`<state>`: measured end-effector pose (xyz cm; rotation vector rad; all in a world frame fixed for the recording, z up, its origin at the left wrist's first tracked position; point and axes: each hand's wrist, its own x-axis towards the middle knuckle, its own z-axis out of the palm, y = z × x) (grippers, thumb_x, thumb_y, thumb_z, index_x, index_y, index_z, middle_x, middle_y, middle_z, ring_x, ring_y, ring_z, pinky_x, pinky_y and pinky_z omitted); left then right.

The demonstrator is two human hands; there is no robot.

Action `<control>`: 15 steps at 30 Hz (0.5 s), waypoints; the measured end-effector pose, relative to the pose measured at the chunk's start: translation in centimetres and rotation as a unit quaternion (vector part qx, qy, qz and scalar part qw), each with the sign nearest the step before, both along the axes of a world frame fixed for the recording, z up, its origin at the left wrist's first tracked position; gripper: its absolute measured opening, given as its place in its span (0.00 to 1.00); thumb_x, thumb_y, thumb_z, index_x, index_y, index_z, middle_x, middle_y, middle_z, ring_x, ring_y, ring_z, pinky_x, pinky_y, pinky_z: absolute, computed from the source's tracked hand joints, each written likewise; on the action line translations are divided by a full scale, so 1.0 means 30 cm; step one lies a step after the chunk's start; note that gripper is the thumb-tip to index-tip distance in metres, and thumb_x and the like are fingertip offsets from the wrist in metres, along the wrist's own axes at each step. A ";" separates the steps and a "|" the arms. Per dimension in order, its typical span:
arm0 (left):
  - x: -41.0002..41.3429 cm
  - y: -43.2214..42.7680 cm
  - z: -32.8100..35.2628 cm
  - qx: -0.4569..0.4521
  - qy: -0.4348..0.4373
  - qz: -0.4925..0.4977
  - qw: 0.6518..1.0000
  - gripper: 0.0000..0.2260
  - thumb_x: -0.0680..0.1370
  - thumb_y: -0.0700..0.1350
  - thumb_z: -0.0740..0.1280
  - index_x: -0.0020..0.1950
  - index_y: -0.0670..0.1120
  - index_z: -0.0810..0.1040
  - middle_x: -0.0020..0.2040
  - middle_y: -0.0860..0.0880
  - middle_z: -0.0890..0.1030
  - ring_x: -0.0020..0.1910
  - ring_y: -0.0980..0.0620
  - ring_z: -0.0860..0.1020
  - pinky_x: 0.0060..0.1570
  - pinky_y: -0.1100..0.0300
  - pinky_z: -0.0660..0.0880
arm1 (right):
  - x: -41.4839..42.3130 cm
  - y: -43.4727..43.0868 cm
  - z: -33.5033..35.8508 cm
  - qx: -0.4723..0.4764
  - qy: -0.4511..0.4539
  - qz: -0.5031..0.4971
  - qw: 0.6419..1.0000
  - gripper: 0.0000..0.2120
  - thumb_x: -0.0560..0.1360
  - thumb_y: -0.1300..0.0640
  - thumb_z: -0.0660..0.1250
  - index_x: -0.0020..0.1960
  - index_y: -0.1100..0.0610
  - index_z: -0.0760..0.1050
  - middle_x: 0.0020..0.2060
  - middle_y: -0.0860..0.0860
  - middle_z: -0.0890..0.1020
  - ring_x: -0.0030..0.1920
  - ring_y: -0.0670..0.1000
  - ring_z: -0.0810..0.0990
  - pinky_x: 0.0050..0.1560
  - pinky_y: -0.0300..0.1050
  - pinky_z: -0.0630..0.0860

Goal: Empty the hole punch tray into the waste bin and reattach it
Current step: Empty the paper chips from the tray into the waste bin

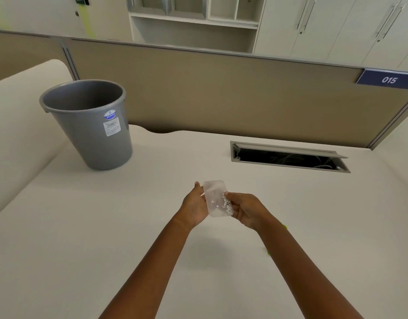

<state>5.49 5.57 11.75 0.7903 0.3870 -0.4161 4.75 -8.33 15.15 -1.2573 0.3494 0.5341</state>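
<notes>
Both grips pinch the clear tray point(215, 199) between left hand point(195, 204) and right hand point(245, 209), above the bench point(106, 226). Paper dots point(226, 204) heap rightward; tilting could spill them, since I'm well apart from the waste bin point(88, 125).

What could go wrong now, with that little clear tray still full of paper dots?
The clear plastic tray is held between the left hand and right hand, well away from the grey plastic waste bin. Its white paper dots crowd one edge, so tilting it on the way could scatter them across the white desk.
</notes>
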 end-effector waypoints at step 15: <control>0.292 0.756 0.262 0.463 -0.036 0.461 0.756 0.25 0.81 0.45 0.54 0.75 0.37 0.54 0.75 0.38 0.59 0.74 0.41 0.61 0.73 0.52 0.60 | 0.268 0.429 0.151 0.072 -0.028 0.027 0.997 0.07 0.76 0.70 0.59 0.41 0.66 0.73 0.28 0.59 0.84 0.23 0.51 0.83 0.28 0.39 0.81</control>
